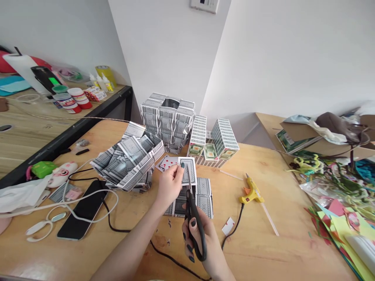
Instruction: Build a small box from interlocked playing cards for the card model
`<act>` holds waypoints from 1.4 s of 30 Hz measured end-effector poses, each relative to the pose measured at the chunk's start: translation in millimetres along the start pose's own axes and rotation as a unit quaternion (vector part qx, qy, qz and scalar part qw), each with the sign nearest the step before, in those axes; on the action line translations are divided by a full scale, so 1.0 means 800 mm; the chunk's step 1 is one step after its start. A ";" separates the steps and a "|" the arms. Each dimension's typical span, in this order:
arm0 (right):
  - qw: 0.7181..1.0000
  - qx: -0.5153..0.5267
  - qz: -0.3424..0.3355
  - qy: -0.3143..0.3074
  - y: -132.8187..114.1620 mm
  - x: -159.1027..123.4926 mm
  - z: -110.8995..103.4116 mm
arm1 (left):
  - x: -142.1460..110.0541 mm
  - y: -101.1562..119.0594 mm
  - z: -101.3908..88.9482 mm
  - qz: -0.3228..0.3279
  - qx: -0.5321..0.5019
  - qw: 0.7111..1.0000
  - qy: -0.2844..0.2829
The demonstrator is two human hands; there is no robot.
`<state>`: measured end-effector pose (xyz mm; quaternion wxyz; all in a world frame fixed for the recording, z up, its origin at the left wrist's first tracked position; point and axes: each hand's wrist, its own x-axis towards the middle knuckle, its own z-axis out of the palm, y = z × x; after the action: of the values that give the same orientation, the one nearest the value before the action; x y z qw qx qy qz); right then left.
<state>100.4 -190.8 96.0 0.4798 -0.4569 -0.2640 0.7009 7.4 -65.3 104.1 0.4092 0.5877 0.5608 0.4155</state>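
Observation:
Between thumb and fingers, my left hand (pixel 170 182) pinches a playing card (pixel 190 166) by its left edge, its patterned back facing me. My right hand (pixel 202 230) grips black-handled scissors (pixel 193 212), with the blades at the card's lower part. Under the hands lies a flat piece built of patterned cards (pixel 205 195), partly hidden. A red diamond card (pixel 166 163) lies face up just behind my left hand. To the left, a folded-card container (pixel 133 160) is heaped with loose folded cards.
Behind stand a card-built structure (pixel 168 121) and stacked card boxes (pixel 202 134). A yellow glue gun (pixel 252 190) rests at right, its black cord crossing the front. At left are a phone (pixel 83 210), white scissors (pixel 43 226) and a white cable. Craft scraps (pixel 342 222) crowd the right edge.

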 end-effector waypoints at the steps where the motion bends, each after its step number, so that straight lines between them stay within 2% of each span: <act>1: 1.000 -0.002 0.002 -0.002 -0.001 0.000 0.000 | -0.001 0.000 0.000 -0.001 -0.002 1.000 0.001; 10: 1.000 -0.010 -0.013 -0.003 -0.011 -0.002 0.005 | -0.007 0.006 -0.001 0.000 -0.025 1.000 -0.006; 19: 0.999 -0.011 -0.034 -0.013 -0.024 -0.002 0.006 | -0.026 0.012 0.004 0.022 0.016 0.999 -0.027; 30: 0.998 -0.017 -0.054 -0.002 -0.017 -0.002 0.010 | -0.036 0.017 0.000 0.009 0.004 1.000 -0.028; 42: 0.999 0.029 -0.031 0.002 -0.009 -0.003 0.008 | -0.040 0.019 -0.001 -0.001 0.002 1.000 -0.031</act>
<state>97.8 -190.0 105.4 0.5153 -0.4354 -0.2566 0.6921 11.0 -97.6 117.8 0.4256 0.6008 0.5489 0.3958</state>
